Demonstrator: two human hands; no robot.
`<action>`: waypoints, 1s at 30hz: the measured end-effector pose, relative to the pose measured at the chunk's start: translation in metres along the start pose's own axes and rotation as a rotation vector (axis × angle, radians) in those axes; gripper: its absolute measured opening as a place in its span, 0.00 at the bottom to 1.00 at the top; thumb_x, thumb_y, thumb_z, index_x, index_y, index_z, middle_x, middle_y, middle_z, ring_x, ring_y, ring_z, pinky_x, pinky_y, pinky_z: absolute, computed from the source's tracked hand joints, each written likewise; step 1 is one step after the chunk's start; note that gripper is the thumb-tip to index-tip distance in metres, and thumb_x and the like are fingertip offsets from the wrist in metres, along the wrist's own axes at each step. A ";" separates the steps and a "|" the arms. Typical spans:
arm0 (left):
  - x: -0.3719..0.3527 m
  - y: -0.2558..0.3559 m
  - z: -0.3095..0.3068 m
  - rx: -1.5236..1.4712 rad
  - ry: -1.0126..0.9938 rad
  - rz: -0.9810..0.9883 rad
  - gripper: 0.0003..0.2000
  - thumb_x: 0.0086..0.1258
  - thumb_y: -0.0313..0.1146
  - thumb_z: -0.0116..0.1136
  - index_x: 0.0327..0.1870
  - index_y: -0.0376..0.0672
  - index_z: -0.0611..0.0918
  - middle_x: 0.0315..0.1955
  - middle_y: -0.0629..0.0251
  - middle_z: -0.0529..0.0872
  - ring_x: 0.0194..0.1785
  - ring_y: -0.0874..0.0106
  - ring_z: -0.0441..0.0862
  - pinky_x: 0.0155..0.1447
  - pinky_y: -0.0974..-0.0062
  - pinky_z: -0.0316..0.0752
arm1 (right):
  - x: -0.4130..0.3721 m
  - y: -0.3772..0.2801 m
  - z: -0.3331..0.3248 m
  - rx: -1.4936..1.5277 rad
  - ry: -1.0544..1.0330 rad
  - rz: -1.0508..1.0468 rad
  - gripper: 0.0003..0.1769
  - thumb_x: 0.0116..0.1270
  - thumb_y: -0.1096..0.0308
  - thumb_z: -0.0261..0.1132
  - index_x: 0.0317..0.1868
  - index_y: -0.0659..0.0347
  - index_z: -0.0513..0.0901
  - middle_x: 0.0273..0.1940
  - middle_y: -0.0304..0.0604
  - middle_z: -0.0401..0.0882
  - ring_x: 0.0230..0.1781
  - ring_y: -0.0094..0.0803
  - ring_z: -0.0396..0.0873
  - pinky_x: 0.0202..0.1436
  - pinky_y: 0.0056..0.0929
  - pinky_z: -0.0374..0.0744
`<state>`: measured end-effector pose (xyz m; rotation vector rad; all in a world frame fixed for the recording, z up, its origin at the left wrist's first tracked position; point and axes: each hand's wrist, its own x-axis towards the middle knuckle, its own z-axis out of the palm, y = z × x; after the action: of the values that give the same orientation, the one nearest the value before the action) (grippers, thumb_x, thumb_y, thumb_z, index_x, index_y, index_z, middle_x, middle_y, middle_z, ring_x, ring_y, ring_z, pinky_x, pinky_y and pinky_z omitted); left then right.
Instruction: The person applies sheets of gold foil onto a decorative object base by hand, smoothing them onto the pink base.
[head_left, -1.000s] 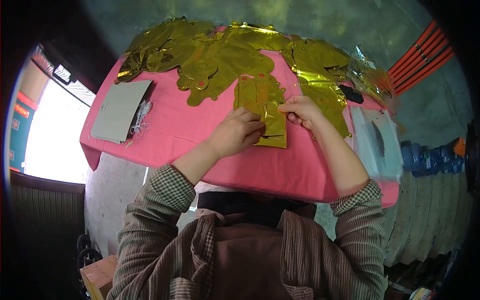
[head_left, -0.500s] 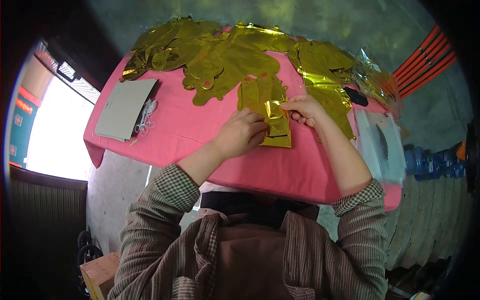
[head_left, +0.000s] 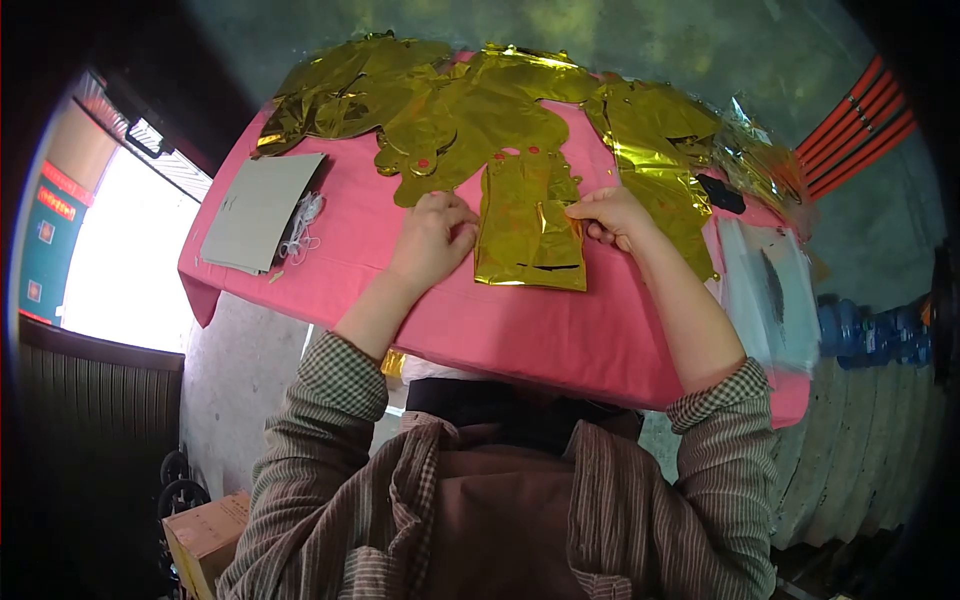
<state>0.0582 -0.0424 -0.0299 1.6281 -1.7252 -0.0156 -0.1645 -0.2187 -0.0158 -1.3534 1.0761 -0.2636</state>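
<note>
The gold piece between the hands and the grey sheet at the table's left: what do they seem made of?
Gold piece: likely thin metallised film, mirror-glossy with sharp creases. Grey sheet: probably cardboard, matte, flat, stiff-looking.

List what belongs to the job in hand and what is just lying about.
In hand: flat gold foil piece, left hand at its edge, right hand pinching its corner.
Lying about: gold foil heap, grey card, white string, clear bags.

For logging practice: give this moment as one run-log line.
left hand: at gold foil left edge; right hand: pinches its right edge; gold foil: lies on pink table
</note>
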 end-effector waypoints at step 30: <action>-0.024 0.002 -0.025 -0.002 -0.190 0.139 0.11 0.61 0.25 0.60 0.45 0.38 0.85 0.46 0.55 0.81 0.52 0.59 0.76 0.54 0.67 0.74 | 0.002 0.004 0.005 -0.064 0.033 -0.047 0.09 0.54 0.71 0.72 0.26 0.64 0.79 0.19 0.39 0.77 0.08 0.21 0.66 0.09 0.21 0.57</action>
<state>0.0669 -0.0096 -0.0225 1.5426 -1.9792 -0.1082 -0.1617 -0.2157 -0.0212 -1.4370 1.0894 -0.2891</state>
